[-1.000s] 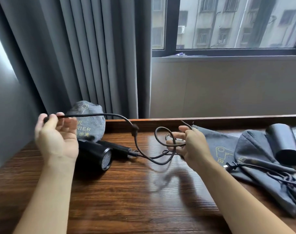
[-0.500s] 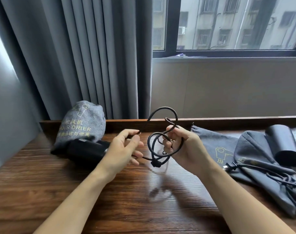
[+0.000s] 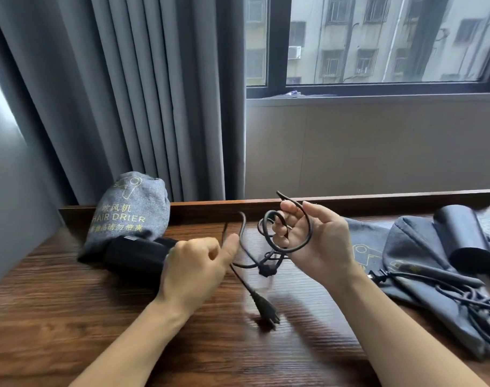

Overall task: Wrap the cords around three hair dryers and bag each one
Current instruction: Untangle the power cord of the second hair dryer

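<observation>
A black hair dryer lies on the wooden table at the left, partly hidden behind my left hand. Its black cord is looped in coils around the fingers of my right hand, held above the table. My left hand pinches the cord's free end between thumb and fingers. The plug hangs down from it and touches the table. A filled grey bag printed "HAIR DRIER" stands behind the dryer.
At the right, another black hair dryer rests on flat grey bags, with its loose cord tangled near the table's right edge. A raised wooden lip runs along the back. Grey curtains hang behind the left side.
My left hand came in from the far left to the middle, feeding cord into loops on my right hand. The plug end now dangles down to the table.
</observation>
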`<state>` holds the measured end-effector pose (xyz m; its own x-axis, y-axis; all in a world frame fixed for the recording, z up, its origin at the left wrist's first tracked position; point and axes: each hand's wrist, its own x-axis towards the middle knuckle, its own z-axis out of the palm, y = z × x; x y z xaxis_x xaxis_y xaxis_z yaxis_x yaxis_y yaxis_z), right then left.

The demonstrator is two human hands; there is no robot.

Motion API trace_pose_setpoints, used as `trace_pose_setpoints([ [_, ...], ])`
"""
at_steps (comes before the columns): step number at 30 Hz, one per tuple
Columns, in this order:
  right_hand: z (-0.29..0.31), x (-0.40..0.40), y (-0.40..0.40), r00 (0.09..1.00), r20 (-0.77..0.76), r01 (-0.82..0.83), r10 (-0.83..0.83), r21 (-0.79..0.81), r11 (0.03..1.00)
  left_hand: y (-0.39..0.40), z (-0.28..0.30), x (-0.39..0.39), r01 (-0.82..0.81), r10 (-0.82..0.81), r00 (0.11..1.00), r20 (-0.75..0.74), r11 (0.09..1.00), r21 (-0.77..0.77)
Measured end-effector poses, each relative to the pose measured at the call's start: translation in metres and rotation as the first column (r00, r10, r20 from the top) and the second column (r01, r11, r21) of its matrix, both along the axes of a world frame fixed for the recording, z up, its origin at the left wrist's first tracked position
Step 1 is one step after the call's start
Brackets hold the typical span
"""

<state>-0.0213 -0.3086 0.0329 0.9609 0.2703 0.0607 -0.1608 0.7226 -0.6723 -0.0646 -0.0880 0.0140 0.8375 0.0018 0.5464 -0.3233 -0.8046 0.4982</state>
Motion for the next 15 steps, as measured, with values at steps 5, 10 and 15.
trace_pose_setpoints([
  [5, -0.004, -0.001, -0.001, 0.983, 0.108, -0.155, 0.149, 0.058, 0.986, 0.002, -0.003, -0.003, 0.238, -0.201, 0.956, 0.214, 0.957, -0.165],
  [10, -0.007, 0.000, 0.003, 0.958, 0.177, -0.214, 0.226, -0.087, 0.973, -0.026, 0.012, -0.015, 0.311, -0.509, 0.853, -0.111, 0.668, -0.676],
  [15, -0.006, 0.002, -0.003, 0.946, 0.265, -0.062, 0.186, -0.415, 0.908, -0.013, 0.046, -0.008, 0.040, -0.515, 0.851, -0.098, 0.250, -0.967],
])
